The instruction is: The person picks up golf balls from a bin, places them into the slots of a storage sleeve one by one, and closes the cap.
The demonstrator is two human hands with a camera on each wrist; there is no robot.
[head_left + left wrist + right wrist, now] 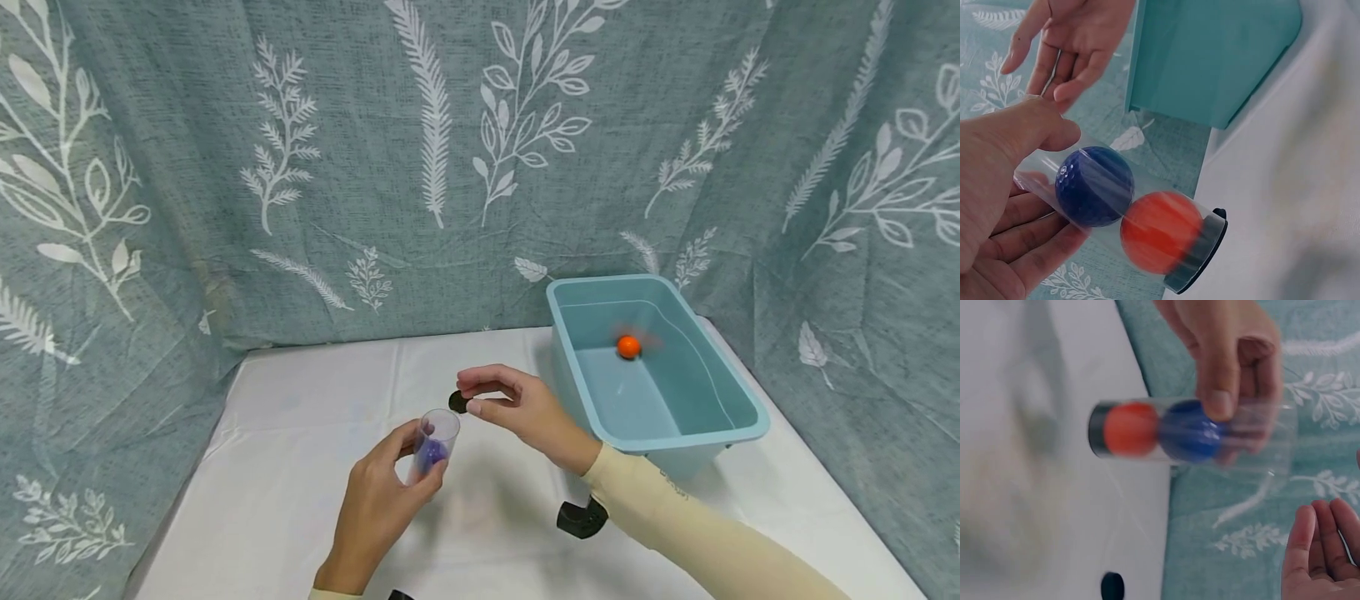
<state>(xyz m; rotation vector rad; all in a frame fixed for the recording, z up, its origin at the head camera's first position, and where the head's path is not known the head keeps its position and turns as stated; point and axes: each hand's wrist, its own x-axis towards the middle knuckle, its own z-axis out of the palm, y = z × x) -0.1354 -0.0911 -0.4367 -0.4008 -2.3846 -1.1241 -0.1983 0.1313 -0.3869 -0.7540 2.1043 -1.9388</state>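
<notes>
My left hand point(386, 487) grips a clear plastic tube point(438, 425), thumb on one side and fingers on the other. Inside the tube, a dark blue dimpled ball point(1094, 186) sits above an orange ball point(1161, 232). A black cap point(1197, 253) closes the tube's lower end, while the upper end is uncovered. My right hand point(525, 412) hovers just right of the tube's mouth, fingers slightly bent with nothing between them. A second black cap point(1112, 586) lies on the white table, partly behind the right fingertips in the head view.
A light blue plastic bin point(592, 400) stands on the right of the table, with a blurred-edged orange ball point(628, 347) inside. The white-covered table point(300, 433) meets a green leaf-patterned curtain point(360, 167) at the back and sides.
</notes>
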